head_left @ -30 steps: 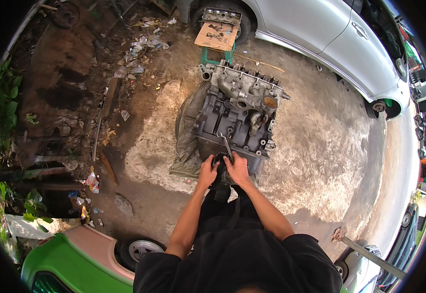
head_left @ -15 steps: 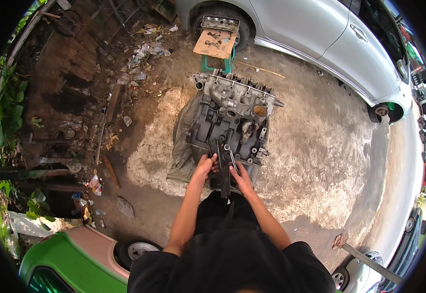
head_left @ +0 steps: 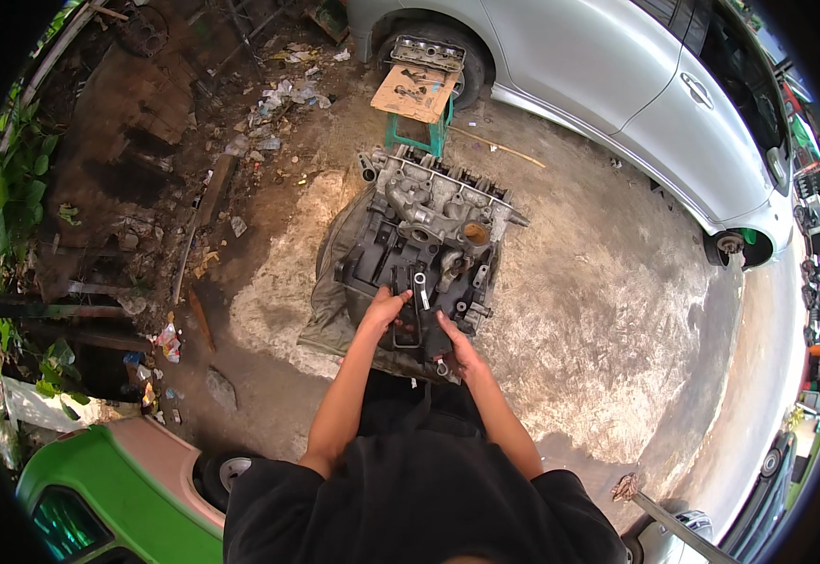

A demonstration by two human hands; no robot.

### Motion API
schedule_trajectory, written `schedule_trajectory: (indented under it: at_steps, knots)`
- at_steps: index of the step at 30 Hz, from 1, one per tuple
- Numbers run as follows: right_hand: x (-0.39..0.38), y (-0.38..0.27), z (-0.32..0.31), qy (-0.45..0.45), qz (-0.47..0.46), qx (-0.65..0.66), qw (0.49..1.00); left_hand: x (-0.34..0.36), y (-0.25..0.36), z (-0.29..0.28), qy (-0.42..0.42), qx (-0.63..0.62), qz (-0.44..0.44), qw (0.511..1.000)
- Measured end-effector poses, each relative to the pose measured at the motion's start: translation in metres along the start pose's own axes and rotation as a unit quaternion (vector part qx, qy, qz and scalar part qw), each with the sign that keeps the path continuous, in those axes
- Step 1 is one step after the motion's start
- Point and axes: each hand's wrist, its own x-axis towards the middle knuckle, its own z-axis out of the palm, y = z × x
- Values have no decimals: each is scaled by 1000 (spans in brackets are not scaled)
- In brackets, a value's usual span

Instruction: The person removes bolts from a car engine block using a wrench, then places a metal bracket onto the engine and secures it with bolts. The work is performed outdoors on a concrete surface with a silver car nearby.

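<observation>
In front of me sits a large engine block (head_left: pixel 424 221), grey metal on top with a black lower side. Over its near end, my left hand (head_left: pixel 389 308) has its fingers curled around the edge of a dark, frame-like black part (head_left: pixel 408 331). My right hand (head_left: pixel 461 346) grips the right side of this black part from below, thumb on top. A silver ring spanner (head_left: pixel 421 291) lies along the part between my hands, its ring end pointing away from me. A small metal ring (head_left: pixel 442 369) shows beneath my right hand; whether it belongs to the spanner I cannot tell.
An olive cloth (head_left: pixel 330 310) lies under the engine. Beyond it, a green stool (head_left: pixel 419 132) carries a cardboard sheet (head_left: pixel 414 92) and a metal engine cover (head_left: pixel 427 54). A silver car (head_left: pixel 598 75) stands far right, a green vehicle (head_left: pixel 118 489) near left. Litter (head_left: pixel 288 99) covers the left ground.
The black part has turned from upright and edge-on to a flatter, broader face. My right hand has slid lower along it. My view has shifted slightly, moving the engine left.
</observation>
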Motion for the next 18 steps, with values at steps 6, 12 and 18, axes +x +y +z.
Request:
schedule_trajectory:
  at_steps: [6,12,18]
  knots:
    - [4,-2,8,29,27,38,999,1,-12,6,32,24,64,997]
    - [16,19,17,106,29,42,993,1,-19,-12,32,95,94,990]
    - [23,47,39,158,-19,62,985,-17,1,-37,78,340,321,881]
